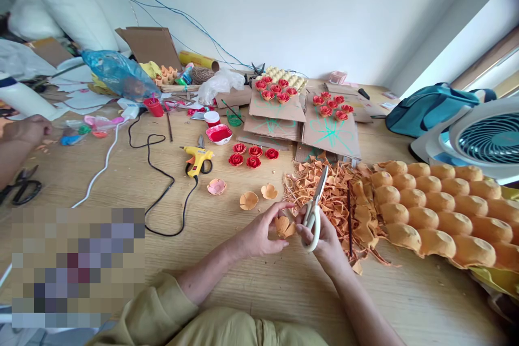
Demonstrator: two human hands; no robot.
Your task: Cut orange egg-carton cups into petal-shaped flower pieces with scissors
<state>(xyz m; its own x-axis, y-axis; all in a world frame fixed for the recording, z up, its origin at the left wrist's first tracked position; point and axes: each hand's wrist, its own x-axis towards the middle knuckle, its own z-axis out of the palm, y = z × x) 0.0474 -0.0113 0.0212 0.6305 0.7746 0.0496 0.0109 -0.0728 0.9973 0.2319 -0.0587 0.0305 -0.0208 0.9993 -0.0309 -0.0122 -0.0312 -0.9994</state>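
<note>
My left hand pinches an orange egg-carton cup, cut into petals, between thumb and fingers. A pair of white-handled scissors is in my right hand, its blades pointing up and away from me. The blades look closed, and they stand to the right of the cup without touching it. Beyond my left hand lie more petal-shaped cups: a wide orange one, a smaller orange one and a pinkish one. Orange carton scraps are heaped behind the scissors.
Orange egg trays fill the right side, near a white fan. A yellow glue gun with a black cord lies left of several red paper flowers. Cardboard sheets hold more flowers. Another person's hand is at the left.
</note>
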